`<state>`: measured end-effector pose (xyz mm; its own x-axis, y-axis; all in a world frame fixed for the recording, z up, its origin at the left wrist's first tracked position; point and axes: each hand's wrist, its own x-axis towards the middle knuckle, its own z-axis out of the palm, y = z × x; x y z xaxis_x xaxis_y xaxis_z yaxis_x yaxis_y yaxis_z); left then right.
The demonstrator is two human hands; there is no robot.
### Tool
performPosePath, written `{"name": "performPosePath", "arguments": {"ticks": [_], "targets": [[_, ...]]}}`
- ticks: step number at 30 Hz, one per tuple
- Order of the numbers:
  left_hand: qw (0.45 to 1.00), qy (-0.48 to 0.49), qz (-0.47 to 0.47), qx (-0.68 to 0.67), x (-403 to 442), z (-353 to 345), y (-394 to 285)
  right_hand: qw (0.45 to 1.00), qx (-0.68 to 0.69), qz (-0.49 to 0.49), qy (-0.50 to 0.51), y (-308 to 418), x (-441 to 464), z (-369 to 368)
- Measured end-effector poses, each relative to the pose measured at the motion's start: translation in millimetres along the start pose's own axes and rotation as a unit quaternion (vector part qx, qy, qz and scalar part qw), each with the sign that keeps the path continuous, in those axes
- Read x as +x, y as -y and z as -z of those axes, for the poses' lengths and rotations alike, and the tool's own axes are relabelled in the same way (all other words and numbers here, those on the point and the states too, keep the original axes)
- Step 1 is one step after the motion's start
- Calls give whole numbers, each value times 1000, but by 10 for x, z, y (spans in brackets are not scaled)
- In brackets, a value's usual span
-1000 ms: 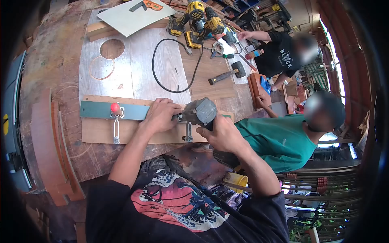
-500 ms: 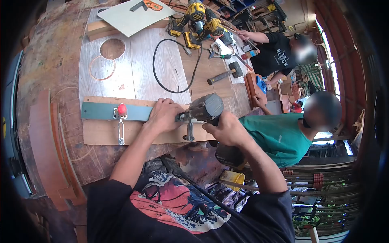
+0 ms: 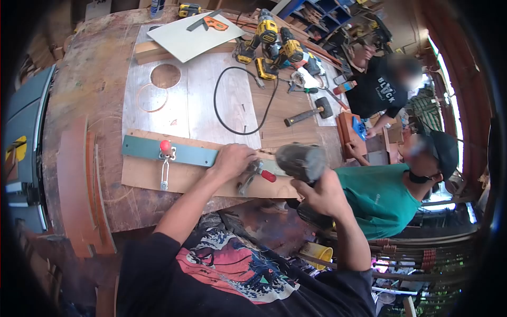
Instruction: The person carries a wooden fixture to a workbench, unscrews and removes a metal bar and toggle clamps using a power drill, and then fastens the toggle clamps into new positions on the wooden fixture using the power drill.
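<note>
Daylight from right; glare whitens pale board [image 3: 158, 113]. Drill [image 3: 302, 162] motion-blurred. Fisheye edges bend, darken to black.

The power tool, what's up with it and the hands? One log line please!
left hand: on strip | right hand: grips power tool | strip: on board | mallet: lying near cable

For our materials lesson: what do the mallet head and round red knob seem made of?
Mallet head: probably rubber, matt, by its dull black surface. Round red knob: likely smooth plastic, from its even bright colour, or perhaps painted metal.
</note>
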<state>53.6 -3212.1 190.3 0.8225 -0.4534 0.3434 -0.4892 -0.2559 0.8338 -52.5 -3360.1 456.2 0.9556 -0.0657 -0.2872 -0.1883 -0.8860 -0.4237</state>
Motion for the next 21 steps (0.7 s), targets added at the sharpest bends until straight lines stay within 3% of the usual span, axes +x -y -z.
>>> {"name": "performPosePath", "arguments": {"ticks": [2, 5, 10, 13, 14, 17, 21], "targets": [[997, 18, 74, -12, 128, 0, -140, 995, 73, 46, -58, -162, -127, -29], [994, 3, 102, 40, 274, -93, -239, 968, 205, 54, -134, -596, -280, -273], [978, 73, 172, -89, 382, 11, -204, 931, 333, 19, -149, -1261, -375, -641], [986, -6, 156, -64, 244, -137, -295, 925, 342, 39, -163, -1476, -421, -696], [994, -26, 98, -30, 175, -169, -379, 919, 354, 37, -168, -1532, -443, -712], [990, -27, 123, -69, 137, -209, -601, 895, 413, 2, -169, -1676, -563, -724], [973, -139, 184, -26, 566, -373, -331, 874, 450, -6, -184, -1898, -656, -699]]}}
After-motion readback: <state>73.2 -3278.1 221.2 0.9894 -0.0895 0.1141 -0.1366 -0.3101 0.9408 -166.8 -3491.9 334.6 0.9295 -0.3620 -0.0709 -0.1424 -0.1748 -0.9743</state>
